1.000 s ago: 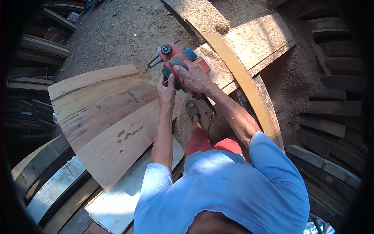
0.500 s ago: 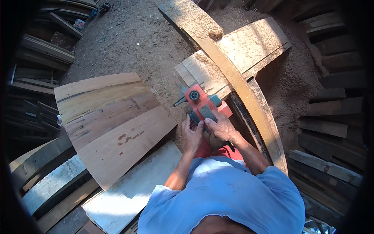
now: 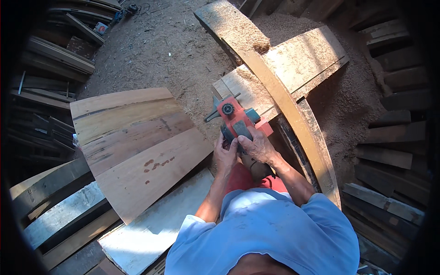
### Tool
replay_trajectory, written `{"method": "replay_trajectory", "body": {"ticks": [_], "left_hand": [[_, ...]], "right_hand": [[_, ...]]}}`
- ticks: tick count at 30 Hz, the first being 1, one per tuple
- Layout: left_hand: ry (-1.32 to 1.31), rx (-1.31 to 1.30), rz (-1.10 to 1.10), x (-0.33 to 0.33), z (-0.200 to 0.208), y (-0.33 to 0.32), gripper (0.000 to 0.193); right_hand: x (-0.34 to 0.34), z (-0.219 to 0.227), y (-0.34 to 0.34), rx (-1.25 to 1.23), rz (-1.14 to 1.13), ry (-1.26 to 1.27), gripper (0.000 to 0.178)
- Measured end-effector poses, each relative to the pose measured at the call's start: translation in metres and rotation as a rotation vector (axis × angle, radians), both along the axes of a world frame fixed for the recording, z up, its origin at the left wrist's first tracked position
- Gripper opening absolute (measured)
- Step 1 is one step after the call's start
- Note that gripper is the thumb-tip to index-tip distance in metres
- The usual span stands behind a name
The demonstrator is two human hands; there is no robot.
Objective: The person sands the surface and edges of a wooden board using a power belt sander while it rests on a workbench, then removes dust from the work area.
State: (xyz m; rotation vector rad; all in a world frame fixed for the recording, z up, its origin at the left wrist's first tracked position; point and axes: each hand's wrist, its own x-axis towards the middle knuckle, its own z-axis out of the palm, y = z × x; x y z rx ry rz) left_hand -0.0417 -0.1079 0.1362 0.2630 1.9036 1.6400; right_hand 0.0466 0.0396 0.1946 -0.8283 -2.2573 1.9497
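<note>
In front of my body I hold a red electric hand planer (image 3: pixel 240 115) with a round black knob and teal parts. My left hand (image 3: pixel 225 154) is closed around its dark near left side, fingers partly hidden behind the tool. My right hand (image 3: pixel 259 147) grips the near right side, the thumb lying by a grey panel on the body. Just beyond the planer lies a wide plank (image 3: pixel 311 57) strewn with shavings. A long, narrow board (image 3: pixel 288 105), which looks curved in this view, crosses over that plank, right of my hands.
Left of me rests a wide panel of joined boards (image 3: pixel 142 142) with dark stains, over a whitish board (image 3: pixel 146 238). Stacked timber (image 3: pixel 59 55) lines the left side, and more planks (image 3: pixel 389 156) line the right. Sawdust and shavings cover the ground (image 3: pixel 169 41).
The surroundings have shifted slightly right in the picture, as the view turned a little. Both hands keep their hold on the planer, which stays at nearly the same spot before me.
</note>
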Motion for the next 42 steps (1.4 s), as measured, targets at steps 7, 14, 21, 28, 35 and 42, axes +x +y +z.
{"method": "replay_trajectory", "body": {"ticks": [7,14,21,28,35,42], "left_hand": [[-0.020,0.016,0.012,-0.070,0.017,0.027,0.052],[0.048,0.087,-0.013,-0.153,-0.006,0.048,0.047],[-0.042,0.233,0.394,-0.157,-0.046,0.008,0.049],[-0.373,0.269,0.218,-0.036,-0.115,0.035,0.036],[-0.311,0.177,0.067,0.021,-0.108,0.069,0.028],[-0.174,0.039,-0.173,0.071,-0.126,0.014,0.037]], "right_hand": [[-0.074,0.007,0.024,-0.004,-0.013,0.000,0.067],[-0.155,0.029,0.049,-0.110,-0.013,-0.029,0.052],[-0.135,0.050,0.054,-0.186,-0.068,0.181,0.058],[-0.046,0.100,0.060,-0.202,-0.188,0.301,0.076],[0.020,0.099,0.057,-0.064,-0.296,0.333,0.070],[0.040,0.086,0.030,-0.106,-0.291,0.251,0.055]]}}
